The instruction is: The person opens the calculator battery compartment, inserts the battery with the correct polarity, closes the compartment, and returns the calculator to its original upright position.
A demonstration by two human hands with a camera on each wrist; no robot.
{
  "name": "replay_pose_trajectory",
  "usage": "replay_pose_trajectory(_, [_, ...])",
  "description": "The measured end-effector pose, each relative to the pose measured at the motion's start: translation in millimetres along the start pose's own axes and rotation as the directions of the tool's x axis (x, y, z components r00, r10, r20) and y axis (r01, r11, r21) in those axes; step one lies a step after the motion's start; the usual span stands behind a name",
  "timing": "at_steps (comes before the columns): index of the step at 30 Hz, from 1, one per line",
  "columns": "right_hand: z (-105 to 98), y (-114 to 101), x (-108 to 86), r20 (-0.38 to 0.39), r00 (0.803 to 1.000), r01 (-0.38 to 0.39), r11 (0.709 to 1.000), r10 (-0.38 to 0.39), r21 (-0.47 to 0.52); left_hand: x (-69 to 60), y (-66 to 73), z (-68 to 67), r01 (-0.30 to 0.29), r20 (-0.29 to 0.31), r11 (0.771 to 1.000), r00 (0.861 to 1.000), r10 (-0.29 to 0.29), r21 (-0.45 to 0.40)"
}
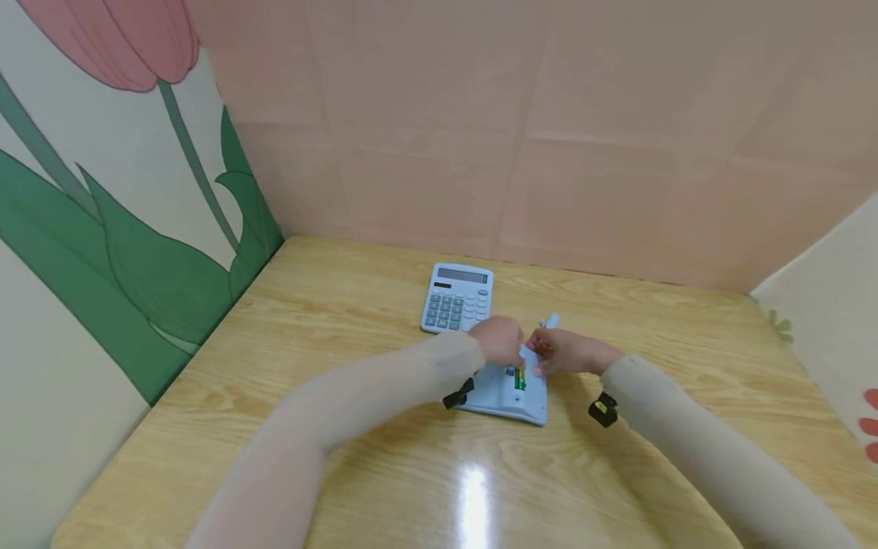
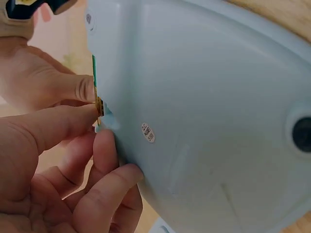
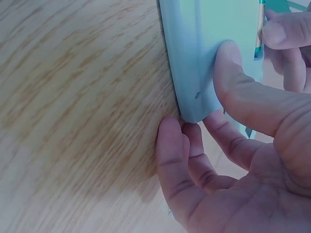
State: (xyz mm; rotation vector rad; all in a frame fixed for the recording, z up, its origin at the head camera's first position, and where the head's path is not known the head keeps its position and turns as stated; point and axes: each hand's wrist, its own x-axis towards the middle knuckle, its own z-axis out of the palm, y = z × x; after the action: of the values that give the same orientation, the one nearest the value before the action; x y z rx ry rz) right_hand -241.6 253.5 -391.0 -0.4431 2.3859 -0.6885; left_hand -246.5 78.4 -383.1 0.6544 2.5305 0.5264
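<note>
A pale blue calculator (image 1: 495, 396) lies back side up on the table, its battery compartment uncovered. A green and gold battery (image 1: 520, 379) sits in the compartment; its gold end (image 2: 99, 105) shows at my left thumb. With thumb and curled fingers my left hand (image 1: 499, 341) pinches the battery at that end, other fingertips resting against the calculator's casing. My right hand (image 1: 572, 351) holds the calculator by its side edge. Its thumb (image 3: 228, 56) lies on the back while its fingers are at the edge below. Part of the battery is hidden by the hands.
A second light blue calculator (image 1: 457, 297) lies face up behind my left hand. A small pale blue piece (image 1: 551, 321) is just beyond the right hand; its kind is unclear. The wooden table (image 1: 384, 473) meets a pinkish wall (image 1: 521, 168) at the back.
</note>
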Motion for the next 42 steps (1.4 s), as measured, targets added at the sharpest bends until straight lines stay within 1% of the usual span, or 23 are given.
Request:
replay_pose_trajectory(2, [0.0,0.3,0.8,-0.001,1.0,0.004,1.0,-0.004,-0.007,-3.4,-1.6,-2.9,-0.006,0.012,1.0,1.0,0.006,-0.026])
replay_pose_trajectory(4, [-0.1,0.4,1.1,-0.006,1.0,0.004,1.0,-0.004,-0.016,-7.2,-4.1,-7.0,-0.006,0.024,0.996,1.0,0.009,-0.091])
replay_pose_trajectory(5, [-0.1,0.2,1.0,-0.007,1.0,0.007,1.0,-0.007,-0.021,-9.5,-5.7,-9.6,-0.002,0.03,0.989,1.0,0.006,-0.15])
replay_pose_trajectory(6, [0.1,0.0,0.8,-0.008,1.0,0.005,1.0,-0.005,-0.021,-11.6,-7.3,-12.4,0.009,0.034,0.975,0.999,-0.001,-0.224])
replay_pose_trajectory(7, [0.2,-0.4,0.5,-0.009,1.0,0.001,1.0,-0.001,-0.019,-13.6,-9.1,-15.5,0.021,0.031,0.952,0.999,-0.012,-0.305])
replay_pose_trajectory(8, [0.4,-0.8,0.1,-0.008,1.0,0.002,1.0,-0.002,-0.019,-15.4,-10.9,-18.8,0.034,0.03,0.92,0.999,-0.024,-0.391])
replay_pose_trajectory(9, [0.7,-1.2,-0.2,-0.009,1.0,-0.003,1.0,0.003,-0.016,-17.4,-12.6,-22.5,0.053,0.027,0.875,0.999,-0.045,-0.482])
replay_pose_trajectory(10, [1.1,-1.7,-0.8,-0.007,1.0,-0.002,1.0,0.002,-0.014,-19.1,-14.3,-26.1,0.058,0.019,0.829,0.998,-0.057,-0.557])
replay_pose_trajectory(11, [1.5,-1.9,-1.1,-0.007,1.0,-0.008,1.0,0.008,-0.013,-21.3,-16.0,-30.1,0.065,0.014,0.778,0.997,-0.072,-0.625])
replay_pose_trajectory(12, [1.8,-2.2,-1.3,-0.009,1.0,-0.014,1.0,0.014,-0.009,-23.1,-17.8,-33.6,0.065,0.004,0.741,0.996,-0.084,-0.668])
replay_pose_trajectory(13, [2.1,-2.5,-1.7,-0.01,1.0,-0.014,1.0,0.014,-0.01,-25.2,-19.7,-37.2,0.062,-0.007,0.72,0.996,-0.093,-0.692])
replay_pose_trajectory(14, [2.4,-2.6,-1.9,-0.011,1.0,-0.012,1.0,0.012,-0.01,-27.4,-21.9,-40.3,0.062,-0.012,0.705,0.995,-0.099,-0.706])
replay_pose_trajectory(15, [2.7,-2.7,-2.0,-0.012,1.0,-0.015,1.0,0.015,-0.007,-29.5,-24.3,-43.2,0.061,-0.016,0.706,0.995,-0.102,-0.705])
replay_pose_trajectory(16, [3.1,-3.0,-2.0,-0.012,1.0,-0.017,1.0,0.016,-0.006,-31.4,-27.2,-45.2,0.061,-0.018,0.718,0.995,-0.102,-0.693])
replay_pose_trajectory(19, [3.5,-3.5,-2.0,-0.011,1.0,-0.021,1.0,0.021,-0.003,-37.4,-37.3,-48.8,0.082,-0.014,0.785,0.993,-0.115,-0.614])
replay_pose_trajectory(22, [4.0,-3.6,-0.9,-0.009,0.999,-0.031,1.0,0.031,-0.002,-41.8,-49.1,-48.2,0.122,0.007,0.846,0.99,-0.139,-0.52])
replay_pose_trajectory(23, [4.2,-3.6,-0.3,-0.009,0.999,-0.035,0.999,0.035,-0.001,-42.8,-53.1,-47.2,0.138,0.014,0.862,0.989,-0.15,-0.488])
replay_pose_trajectory(27, [4.7,-3.4,2.4,-0.007,0.999,-0.041,0.999,0.041,-0.007,-43.2,-66.9,-41.6,0.212,0.064,0.888,0.977,-0.204,-0.407])
replay_pose_trajectory(31, [4.4,-3.2,3.5,-0.006,0.999,-0.039,0.999,0.039,-0.013,-43.4,-74.4,-35.8,0.264,0.104,0.895,0.964,-0.243,-0.36])
replay_pose_trajectory(33, [4.2,-3.2,3.7,-0.005,0.999,-0.042,0.999,0.042,-0.012,-45.3,-75.9,-33.6,0.28,0.121,0.889,0.96,-0.253,-0.363])
replay_pose_trajectory(35, [4.1,-3.4,3.6,-0.005,0.999,-0.047,0.999,0.047,-0.011,-47.9,-76.6,-32.0,0.301,0.148,0.872,0.953,-0.263,-0.386])
replay_pose_trajectory(40, [4.3,-3.9,3.9,-0.001,0.999,-0.053,0.999,0.053,-0.005,-54.0,-76.7,-27.8,0.34,0.197,0.814,0.94,-0.279,-0.471])
replay_pose_trajectory(42, [4.3,-3.8,4.3,-0.002,0.999,-0.05,0.999,0.05,-0.007,-54.9,-76.5,-25.4,0.348,0.21,0.802,0.937,-0.28,-0.485])
